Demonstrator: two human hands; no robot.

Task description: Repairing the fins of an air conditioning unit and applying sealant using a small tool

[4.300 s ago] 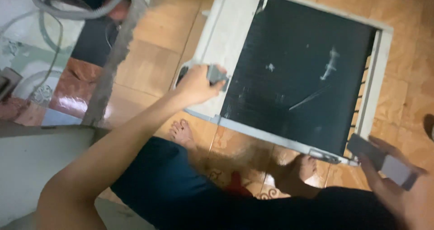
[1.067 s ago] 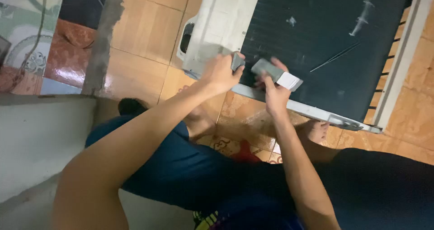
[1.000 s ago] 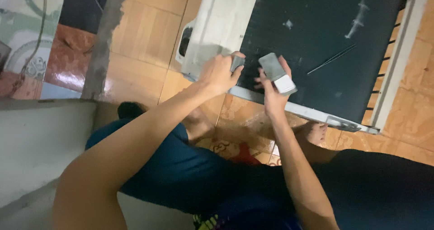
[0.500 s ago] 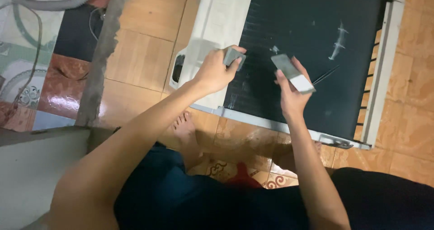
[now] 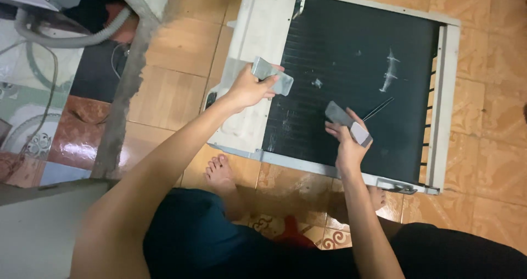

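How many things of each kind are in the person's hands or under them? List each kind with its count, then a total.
Flat grey metal pieces held in the hands: 2, one in the left hand at, one in the right hand at
White-framed units with a dark finned panel: 1
Total: 3

No packages, labels, signs or screens in view.

Left hand (image 5: 248, 89) grips a flat grey metal piece (image 5: 273, 76) over the white casing edge of a white-framed unit with dark finned panel (image 5: 362, 65) lying on the tan tiled floor (image 5: 175, 87). Right hand (image 5: 346, 144) holds a grey rectangular block with pale end (image 5: 348, 122) above the fins.
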